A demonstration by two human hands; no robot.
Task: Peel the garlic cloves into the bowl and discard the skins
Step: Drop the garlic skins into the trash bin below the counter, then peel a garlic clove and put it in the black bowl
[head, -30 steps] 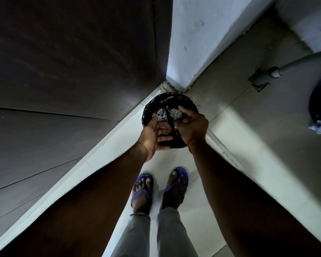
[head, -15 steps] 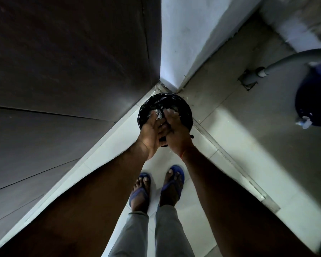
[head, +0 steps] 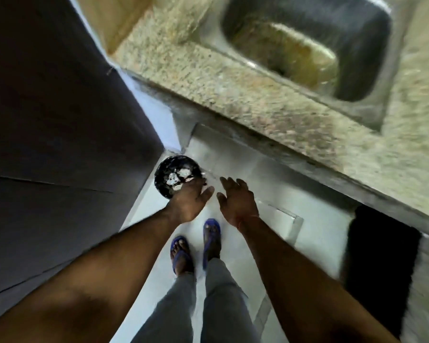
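A small bin lined with a black bag (head: 166, 179) stands on the floor in the corner beside a dark cabinet. Pale garlic skins (head: 177, 177) lie inside it. My left hand (head: 190, 200) hovers over the bin's near right edge, fingers relaxed and empty. My right hand (head: 237, 200) is a little to the right of the bin, palm open, fingers spread, holding nothing. The two hands are apart. No bowl or garlic cloves are in view.
A speckled stone counter (head: 258, 95) with a steel sink (head: 307, 45) runs across the upper right. A dark cabinet side (head: 47, 120) fills the left. My feet in blue sandals (head: 196, 246) stand on the pale tiled floor. A dark opening (head: 379, 263) lies under the counter.
Both hands have come off the bin and parted, now empty and open. The view has swung up and right, bringing the counter and sink into sight; the frame is motion-blurred.
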